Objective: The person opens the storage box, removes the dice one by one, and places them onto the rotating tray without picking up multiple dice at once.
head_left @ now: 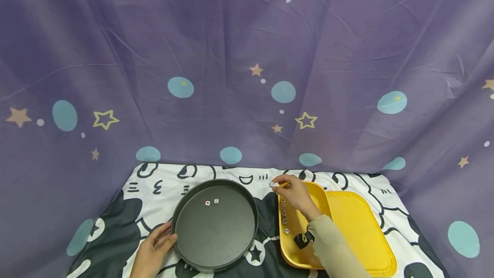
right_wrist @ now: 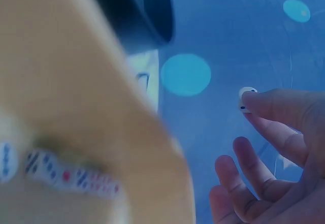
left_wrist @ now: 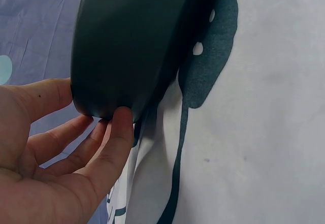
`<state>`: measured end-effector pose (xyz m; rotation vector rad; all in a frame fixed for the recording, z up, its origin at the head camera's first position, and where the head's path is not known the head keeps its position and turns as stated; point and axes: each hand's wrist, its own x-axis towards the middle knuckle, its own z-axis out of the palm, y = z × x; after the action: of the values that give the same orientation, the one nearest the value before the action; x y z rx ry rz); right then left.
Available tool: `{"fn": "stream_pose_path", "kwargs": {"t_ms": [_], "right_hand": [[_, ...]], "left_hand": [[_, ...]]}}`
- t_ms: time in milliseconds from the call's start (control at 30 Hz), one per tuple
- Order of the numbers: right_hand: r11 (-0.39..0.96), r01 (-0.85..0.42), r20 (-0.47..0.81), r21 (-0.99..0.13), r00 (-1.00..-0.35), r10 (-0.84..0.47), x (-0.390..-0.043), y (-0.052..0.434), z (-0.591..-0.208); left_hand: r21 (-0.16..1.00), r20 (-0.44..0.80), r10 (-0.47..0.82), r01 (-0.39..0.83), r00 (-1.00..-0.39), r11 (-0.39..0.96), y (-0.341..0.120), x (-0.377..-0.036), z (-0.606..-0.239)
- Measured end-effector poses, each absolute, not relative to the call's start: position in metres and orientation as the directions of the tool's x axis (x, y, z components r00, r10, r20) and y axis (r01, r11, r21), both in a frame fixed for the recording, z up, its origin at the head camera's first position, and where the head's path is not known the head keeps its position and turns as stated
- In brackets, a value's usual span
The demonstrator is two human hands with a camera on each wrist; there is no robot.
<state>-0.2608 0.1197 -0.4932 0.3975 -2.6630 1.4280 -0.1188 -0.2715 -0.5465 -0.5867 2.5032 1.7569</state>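
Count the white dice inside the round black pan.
2: the left white cubic die and the right white cubic die, both in the far half of the round black pan. None looks hidden.

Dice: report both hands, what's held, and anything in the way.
Left hand gripping side of dark pan. Right hand pinching one die near yellow tray. Two dice inside pan. No obstruction seen between held die and pan.

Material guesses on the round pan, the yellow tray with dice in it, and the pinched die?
Round pan: probably coated metal; dark, smooth, dull surface.
Yellow tray: likely moulded plastic; uniform colour, rounded corners.
Pinched die: perhaps plastic; white with dark pips, finish too small to tell.
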Motion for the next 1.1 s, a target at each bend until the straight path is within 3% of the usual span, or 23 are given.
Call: {"fn": "stream_pose_path", "kwargs": {"t_ms": [767,1100], "right_hand": [[0.446,-0.469,0.311,-0.762,-0.870,-0.382,-0.261,0.029,-0.483],[0.438,-0.433,0.250,-0.788,-0.875,-0.415,-0.260,-0.017,-0.501]], "left_hand": [[0.906,-0.222,-0.281,-0.304,-0.934,0.294,-0.272,-0.117,-0.546],[0.907,-0.220,-0.281,-0.302,-0.934,0.293,-0.272,-0.118,-0.545]]}}
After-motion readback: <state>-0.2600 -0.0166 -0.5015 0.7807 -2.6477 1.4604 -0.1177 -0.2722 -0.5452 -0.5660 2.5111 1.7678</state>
